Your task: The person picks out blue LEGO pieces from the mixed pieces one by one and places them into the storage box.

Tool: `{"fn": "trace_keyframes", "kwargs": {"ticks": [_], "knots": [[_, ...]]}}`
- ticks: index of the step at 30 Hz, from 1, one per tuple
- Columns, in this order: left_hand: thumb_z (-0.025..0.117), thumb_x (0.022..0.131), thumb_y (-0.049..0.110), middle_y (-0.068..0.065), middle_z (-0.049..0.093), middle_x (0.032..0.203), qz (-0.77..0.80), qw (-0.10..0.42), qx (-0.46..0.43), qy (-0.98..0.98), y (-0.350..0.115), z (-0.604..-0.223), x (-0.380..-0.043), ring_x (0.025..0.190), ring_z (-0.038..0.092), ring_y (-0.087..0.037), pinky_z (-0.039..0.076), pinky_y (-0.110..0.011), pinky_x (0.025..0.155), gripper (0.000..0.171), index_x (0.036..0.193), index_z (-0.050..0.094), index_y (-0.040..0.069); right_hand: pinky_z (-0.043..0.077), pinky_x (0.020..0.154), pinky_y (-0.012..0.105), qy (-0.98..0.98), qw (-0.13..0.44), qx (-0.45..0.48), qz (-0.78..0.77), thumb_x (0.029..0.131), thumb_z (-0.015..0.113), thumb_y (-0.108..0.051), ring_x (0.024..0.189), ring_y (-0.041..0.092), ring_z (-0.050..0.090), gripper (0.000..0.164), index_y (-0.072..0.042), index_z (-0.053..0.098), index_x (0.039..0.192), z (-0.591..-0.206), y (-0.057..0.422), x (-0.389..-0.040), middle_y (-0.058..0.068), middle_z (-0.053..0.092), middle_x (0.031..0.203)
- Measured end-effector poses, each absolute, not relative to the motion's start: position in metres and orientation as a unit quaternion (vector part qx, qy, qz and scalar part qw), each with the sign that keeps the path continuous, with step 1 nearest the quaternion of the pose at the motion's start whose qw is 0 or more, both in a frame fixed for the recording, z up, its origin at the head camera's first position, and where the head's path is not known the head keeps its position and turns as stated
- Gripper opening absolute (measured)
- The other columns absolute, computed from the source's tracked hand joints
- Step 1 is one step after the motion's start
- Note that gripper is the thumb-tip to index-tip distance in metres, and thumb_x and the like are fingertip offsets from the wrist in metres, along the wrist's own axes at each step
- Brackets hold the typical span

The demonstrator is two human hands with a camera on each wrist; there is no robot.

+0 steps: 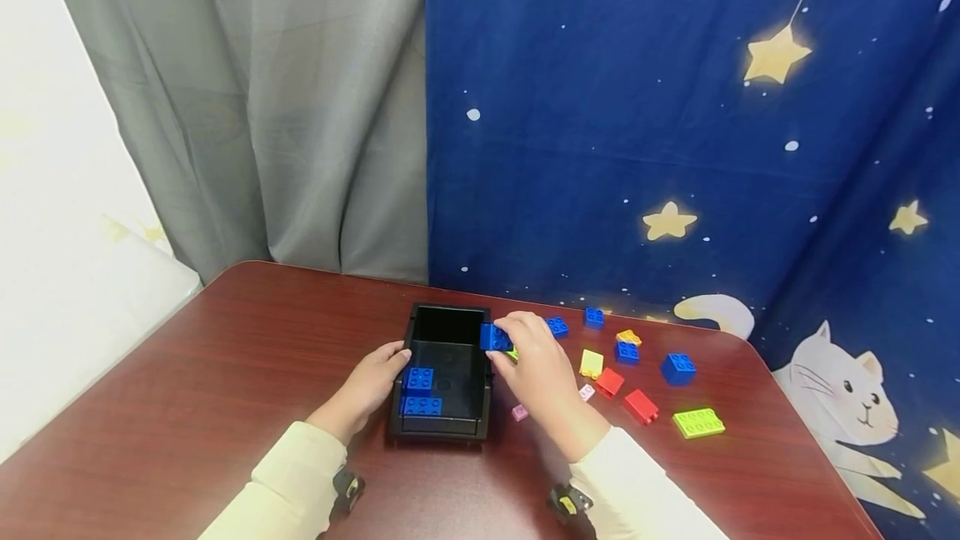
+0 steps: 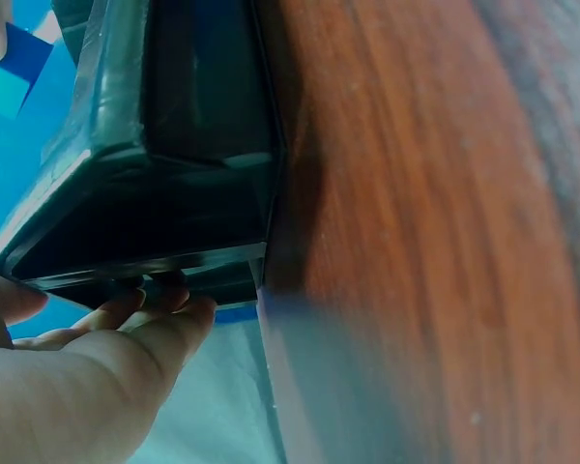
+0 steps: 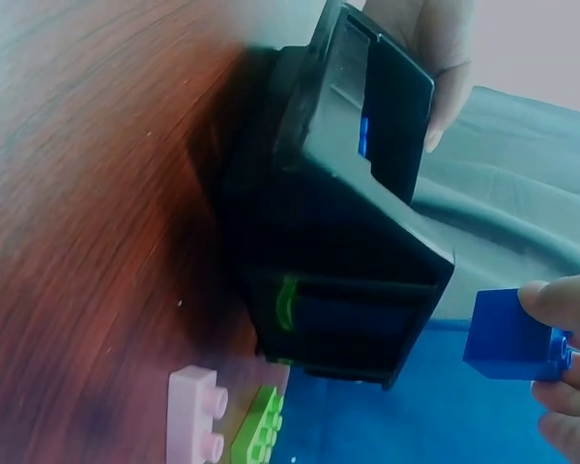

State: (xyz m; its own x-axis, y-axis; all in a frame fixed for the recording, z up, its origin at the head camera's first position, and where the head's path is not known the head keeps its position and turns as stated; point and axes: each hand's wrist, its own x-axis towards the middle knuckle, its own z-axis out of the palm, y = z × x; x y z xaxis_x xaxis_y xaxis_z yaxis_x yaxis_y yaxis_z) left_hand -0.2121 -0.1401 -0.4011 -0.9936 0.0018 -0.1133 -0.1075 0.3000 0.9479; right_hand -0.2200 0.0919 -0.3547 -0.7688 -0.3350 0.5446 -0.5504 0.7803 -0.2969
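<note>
A black open-topped bin [image 1: 442, 427] stands on the table, with two blue building bricks [image 1: 422, 406] lying inside along its left front. My left hand [image 1: 369, 382] grips the bin's left side, thumb over the rim; in the left wrist view its fingers [image 2: 164, 329] curl against the bin wall. Between thumb and fingers my right hand [image 1: 536, 365] pinches another blue building brick [image 3: 510, 336], held in the air by the bin's right rim. The right wrist view shows this brick apart from the bin, its studs turned toward the palm.
Right of the bin lie loose bricks: several blue [image 1: 678, 368], two red [image 1: 641, 407], a yellow [image 1: 591, 363], an orange [image 1: 628, 337], a lime one [image 1: 699, 423] and small pink ones [image 1: 520, 412]. Grey and blue curtains [image 1: 540, 190] hang behind the table's far edge.
</note>
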Motion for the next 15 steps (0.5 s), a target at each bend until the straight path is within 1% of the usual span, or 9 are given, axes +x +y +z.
{"fn": "trace_keyframes", "kwargs": {"ticks": [4, 15], "knots": [[0.038, 0.103, 0.021, -0.029, 0.045, 0.140, 0.591, 0.048, -0.035, 0.805, -0.140, -0.400, -0.212, 0.134, 0.035, -0.042, 0.027, -0.059, 0.111, 0.048, 0.143, 0.037, -0.006, 0.055, 0.088, 0.037, -0.906, 0.242, 0.258, 0.232, 0.080, 0.079, -0.017, 0.108, 0.024, 0.058, 0.041, -0.005, 0.065, 0.117, -0.356, 0.086, -0.223, 0.009, 0.062, 0.115], [0.039, 0.103, 0.022, -0.030, 0.039, 0.144, 0.586, 0.045, -0.038, 0.808, -0.139, -0.398, -0.212, 0.137, 0.031, -0.044, 0.027, -0.058, 0.111, 0.050, 0.144, 0.034, -0.008, 0.054, 0.089, 0.035, -0.902, 0.220, 0.276, 0.247, 0.083, 0.077, -0.019, 0.108, 0.021, 0.057, 0.040, -0.007, 0.064, 0.119, -0.358, 0.065, -0.228, 0.005, 0.061, 0.116]]}}
